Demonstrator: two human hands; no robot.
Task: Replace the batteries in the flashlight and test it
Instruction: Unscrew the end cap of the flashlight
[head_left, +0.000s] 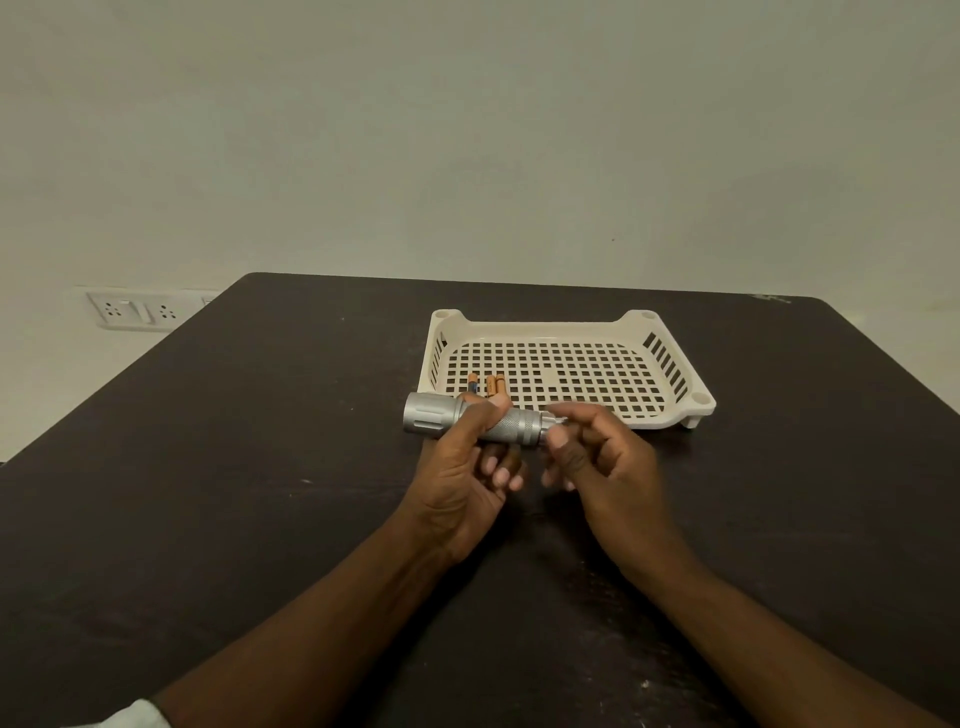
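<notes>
Flashlight (470, 423) mid-barrel hidden under left hand (462, 483) grip. Tail end covered by right hand (597, 457) fingertips (558, 439); can't tell if the cap is on, off or what's pinched there, blurred. Batteries (491, 385) in tray (670, 410): lower ends hidden behind left fingers, count unclear, looks like three; labels too small to read. Tray's near-left corner blocked by flashlight head. Both forearms cut off at bottom edge. Wall socket (137, 312) partly hidden behind counter (260, 467) edge.
</notes>
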